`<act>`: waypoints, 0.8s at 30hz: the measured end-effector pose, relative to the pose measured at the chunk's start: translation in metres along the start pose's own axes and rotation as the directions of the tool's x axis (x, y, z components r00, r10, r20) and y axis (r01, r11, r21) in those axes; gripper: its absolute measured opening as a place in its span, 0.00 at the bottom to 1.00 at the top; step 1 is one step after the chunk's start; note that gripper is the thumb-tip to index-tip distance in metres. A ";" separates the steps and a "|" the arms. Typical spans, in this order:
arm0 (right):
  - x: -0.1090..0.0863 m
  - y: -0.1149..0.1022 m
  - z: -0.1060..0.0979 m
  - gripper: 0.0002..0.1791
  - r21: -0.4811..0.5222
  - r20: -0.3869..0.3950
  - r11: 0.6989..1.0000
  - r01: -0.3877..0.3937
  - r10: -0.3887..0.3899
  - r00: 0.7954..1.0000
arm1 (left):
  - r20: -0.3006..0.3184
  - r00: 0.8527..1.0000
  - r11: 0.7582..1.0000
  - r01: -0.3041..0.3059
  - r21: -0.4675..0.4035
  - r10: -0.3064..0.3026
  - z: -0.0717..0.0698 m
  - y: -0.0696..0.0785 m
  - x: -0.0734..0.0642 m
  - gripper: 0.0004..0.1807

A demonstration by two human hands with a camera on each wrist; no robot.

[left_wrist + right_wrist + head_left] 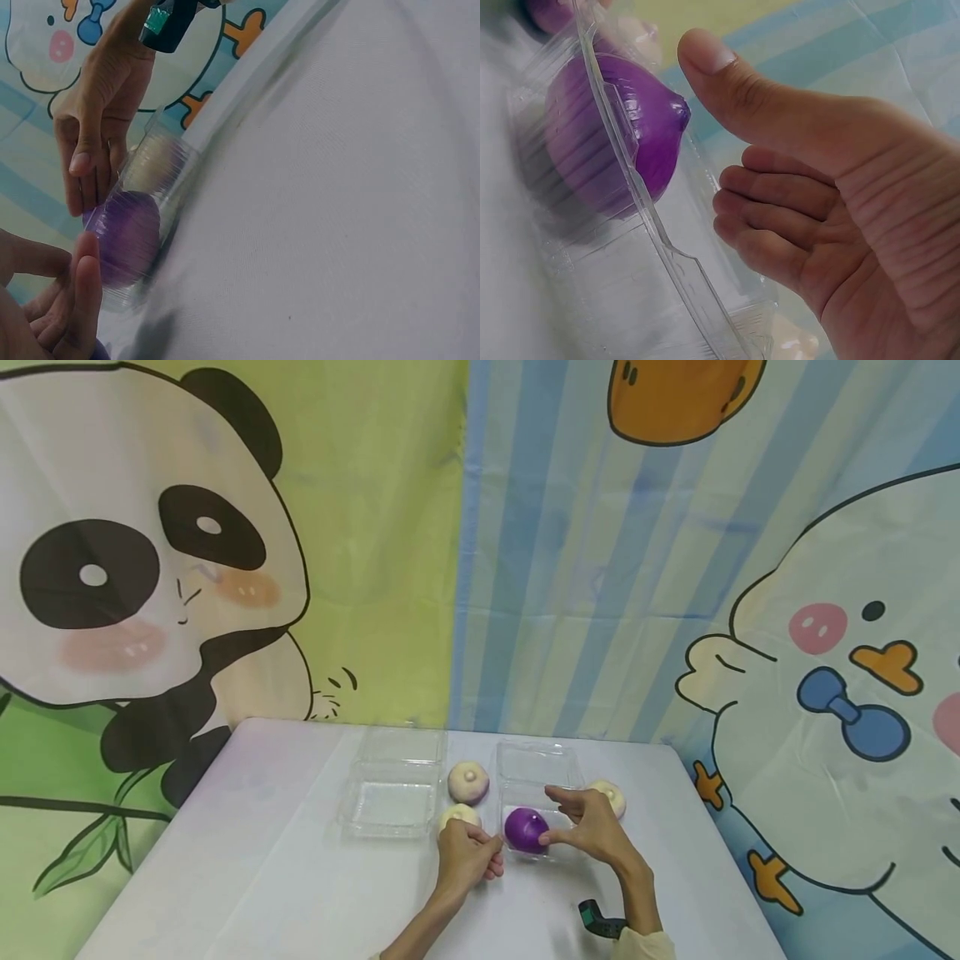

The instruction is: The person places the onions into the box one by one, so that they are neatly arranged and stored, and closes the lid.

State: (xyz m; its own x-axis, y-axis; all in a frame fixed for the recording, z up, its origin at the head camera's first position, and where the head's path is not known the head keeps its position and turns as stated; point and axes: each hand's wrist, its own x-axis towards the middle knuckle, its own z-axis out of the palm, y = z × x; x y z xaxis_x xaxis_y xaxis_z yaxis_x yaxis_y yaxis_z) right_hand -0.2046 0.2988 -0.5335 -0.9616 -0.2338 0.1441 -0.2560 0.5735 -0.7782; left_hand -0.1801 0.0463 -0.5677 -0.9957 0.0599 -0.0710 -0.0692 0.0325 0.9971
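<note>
A purple onion (527, 831) sits in the near half of the right-hand clear plastic container (694, 292), which is spread open. My right hand (596, 828) hovers over the container's right side, thumb and fingers apart. In the right wrist view its thumb tip is close beside the pointed end of the onion (660, 142), and nothing is in its grasp. My left hand (465, 860) pinches the container's near left edge between thumb and forefinger. Under that hand is a cream turnip (459, 815), partly hidden by it.
Another clear container (393, 802) lies open to the left. Between the containers is a cream and purple turnip (468, 782); a further turnip (611, 797) stands right of the right container, behind my hand. A black device (600, 920) is at my right wrist. Printed curtains (390, 568) hang behind the white table (262, 877).
</note>
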 end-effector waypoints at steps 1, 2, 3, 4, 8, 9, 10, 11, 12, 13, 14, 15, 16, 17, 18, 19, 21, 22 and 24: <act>0.000 0.000 0.000 0.50 0.007 0.001 1.000 0.000 0.000 1.000 | 0.000 1.000 1.000 0.002 -0.003 -0.002 0.000 0.000 0.000 0.09; 0.000 0.000 0.000 0.50 0.011 0.002 1.000 0.000 0.000 1.000 | -0.001 1.000 1.000 0.005 -0.003 -0.005 0.000 0.000 0.000 0.09; 0.000 0.000 0.000 0.50 0.017 0.002 1.000 -0.001 0.001 1.000 | 0.000 1.000 1.000 0.006 -0.005 -0.006 0.000 0.001 0.000 0.09; 0.000 0.001 0.000 0.49 0.021 0.002 1.000 0.000 0.000 1.000 | 0.001 1.000 1.000 0.009 -0.002 -0.009 0.000 0.000 0.000 0.09; 0.001 0.001 0.001 0.49 0.023 0.002 1.000 0.001 -0.001 1.000 | 0.004 1.000 1.000 0.011 0.003 -0.011 -0.001 0.000 -0.001 0.08; 0.001 0.001 0.000 0.49 0.022 0.001 1.000 -0.001 0.001 1.000 | 0.005 1.000 1.000 0.002 0.004 -0.002 -0.001 0.000 -0.001 0.08; 0.001 0.000 0.000 0.50 0.019 0.000 1.000 -0.002 0.002 1.000 | 0.005 1.000 1.000 0.001 0.007 -0.001 -0.001 0.001 -0.001 0.08; 0.001 0.000 0.000 0.50 0.018 0.000 1.000 -0.006 0.006 1.000 | 0.005 1.000 1.000 -0.007 0.006 0.007 -0.001 0.001 -0.001 0.08; 0.002 0.000 0.000 0.50 0.016 -0.001 1.000 -0.009 0.009 1.000 | 0.005 1.000 1.000 -0.005 0.004 0.005 -0.001 0.001 -0.001 0.08; 0.002 0.000 -0.001 0.50 0.016 -0.003 1.000 -0.013 0.013 1.000 | 0.005 1.000 1.000 -0.007 0.003 0.007 -0.001 0.001 -0.001 0.09; 0.002 0.000 -0.001 0.50 0.010 -0.005 1.000 -0.018 0.018 1.000 | 0.003 1.000 1.000 -0.007 0.002 0.007 -0.001 0.002 -0.001 0.09; 0.002 0.000 -0.002 0.50 0.007 -0.008 1.000 -0.021 0.021 1.000 | 0.003 1.000 1.000 -0.009 0.001 0.009 -0.001 0.002 -0.001 0.09; 0.002 0.000 -0.002 0.50 0.005 -0.010 1.000 -0.024 0.024 1.000 | 0.002 1.000 1.000 -0.004 0.000 0.004 0.000 0.002 0.000 0.09; 0.002 0.000 -0.003 0.49 0.002 -0.012 1.000 -0.026 0.026 1.000 | 0.001 1.000 1.000 -0.006 -0.001 0.006 0.000 0.002 0.000 0.09; 0.002 0.000 -0.003 0.49 0.000 -0.014 1.000 -0.028 0.028 1.000 | 0.001 1.000 1.000 -0.006 -0.001 0.006 0.000 0.002 0.000 0.09; 0.002 0.001 -0.003 0.49 -0.002 -0.015 1.000 -0.031 0.031 0.999 | 0.001 1.000 1.000 -0.006 0.000 0.006 0.000 0.002 0.000 0.09; 0.002 0.001 -0.004 0.49 0.002 -0.015 0.999 -0.034 0.034 0.999 | 0.000 1.000 1.000 -0.003 -0.001 0.003 0.000 0.002 0.000 0.09; 0.001 0.001 -0.004 0.49 0.005 -0.015 0.999 -0.036 0.036 0.999 | 0.000 1.000 1.000 -0.002 -0.001 0.002 0.000 0.002 0.000 0.09; 0.001 0.001 -0.004 0.49 0.013 -0.016 0.999 -0.039 0.039 0.999 | 0.001 1.000 1.000 0.004 -0.002 -0.004 0.000 0.000 0.000 0.09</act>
State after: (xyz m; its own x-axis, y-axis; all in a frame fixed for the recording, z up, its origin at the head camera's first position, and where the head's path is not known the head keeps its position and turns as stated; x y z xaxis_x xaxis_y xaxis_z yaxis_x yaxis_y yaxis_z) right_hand -0.2060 0.3021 -0.5321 -0.9723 -0.1986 0.1235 -0.2173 0.5716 -0.7912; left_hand -0.1800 0.0463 -0.5673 -0.9953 0.0606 -0.0753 -0.0736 0.0303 0.9968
